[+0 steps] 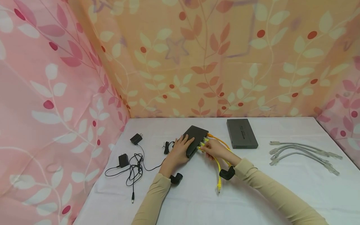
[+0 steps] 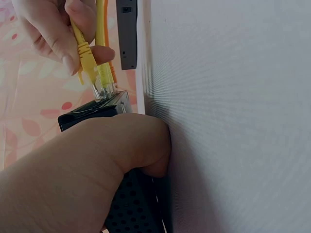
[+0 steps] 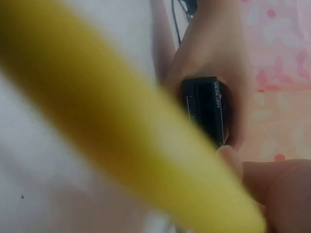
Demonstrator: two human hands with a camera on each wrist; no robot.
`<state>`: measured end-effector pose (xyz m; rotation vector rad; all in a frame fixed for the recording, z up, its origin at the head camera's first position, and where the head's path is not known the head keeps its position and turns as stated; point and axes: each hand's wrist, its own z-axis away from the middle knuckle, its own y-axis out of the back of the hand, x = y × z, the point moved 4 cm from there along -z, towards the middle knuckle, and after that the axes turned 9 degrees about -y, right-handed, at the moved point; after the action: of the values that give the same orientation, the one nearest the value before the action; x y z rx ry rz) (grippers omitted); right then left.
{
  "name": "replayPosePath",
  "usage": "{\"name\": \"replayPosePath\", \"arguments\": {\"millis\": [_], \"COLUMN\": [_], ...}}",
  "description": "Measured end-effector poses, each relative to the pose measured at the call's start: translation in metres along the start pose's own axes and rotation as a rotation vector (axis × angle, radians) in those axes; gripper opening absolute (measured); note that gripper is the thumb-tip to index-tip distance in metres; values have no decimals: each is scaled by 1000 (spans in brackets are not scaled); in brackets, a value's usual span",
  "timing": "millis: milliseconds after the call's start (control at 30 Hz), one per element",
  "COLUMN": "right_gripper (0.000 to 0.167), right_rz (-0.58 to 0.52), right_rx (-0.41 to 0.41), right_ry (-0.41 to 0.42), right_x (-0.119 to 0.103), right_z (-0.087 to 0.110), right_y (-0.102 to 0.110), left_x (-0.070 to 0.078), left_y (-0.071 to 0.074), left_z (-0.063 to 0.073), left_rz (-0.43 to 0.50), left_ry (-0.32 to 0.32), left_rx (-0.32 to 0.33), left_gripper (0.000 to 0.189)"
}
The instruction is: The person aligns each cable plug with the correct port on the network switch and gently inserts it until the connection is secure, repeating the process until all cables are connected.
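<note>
A black network switch (image 1: 197, 132) is held on the table by my left hand (image 1: 178, 151), fingers across its top and thumb at its near side. My right hand (image 1: 216, 149) pinches the yellow plug (image 2: 87, 59) of a network cable at the switch's port side. The plug's clear tip meets the ports; how deep it sits I cannot tell. Beside it are another yellow plug (image 2: 104, 75) and an orange cable (image 1: 219, 139). One yellow cable's loose end (image 1: 219, 184) lies on the table below the right hand. A blurred yellow cable (image 3: 121, 116) crosses the right wrist view.
A second, grey network switch (image 1: 242, 134) lies at the back right. Several grey network cables (image 1: 305, 151) lie farther right. On the left are two black power adapters, one nearer (image 1: 123, 160) and one farther back (image 1: 136, 138), with tangled black cords (image 1: 136, 168). Patterned cloth (image 1: 197, 62) hangs behind.
</note>
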<state>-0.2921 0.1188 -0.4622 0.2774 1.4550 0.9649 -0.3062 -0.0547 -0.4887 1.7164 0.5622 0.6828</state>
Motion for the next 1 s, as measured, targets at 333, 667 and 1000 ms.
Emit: {"name": "replayPosePath", "arguments": {"millis": [333,667,1000], "right_gripper": [37,32,30], "right_rz": [16,46,17], "right_rx": [36,56,83], "right_ry": [-17,-89,-130], "right_x": [-5,-14,-14], "right_z": [-7,-8,-9], "right_y": [-4,-9,-13], "left_x": [-1,3,8], "left_y": [1,1,2], "left_z": [-1,-1,-1], "left_rz": [10,-66,-106], "left_ry": [-3,8,13], "left_rx": [7,-64,-103], "left_gripper": [82,77,78]}}
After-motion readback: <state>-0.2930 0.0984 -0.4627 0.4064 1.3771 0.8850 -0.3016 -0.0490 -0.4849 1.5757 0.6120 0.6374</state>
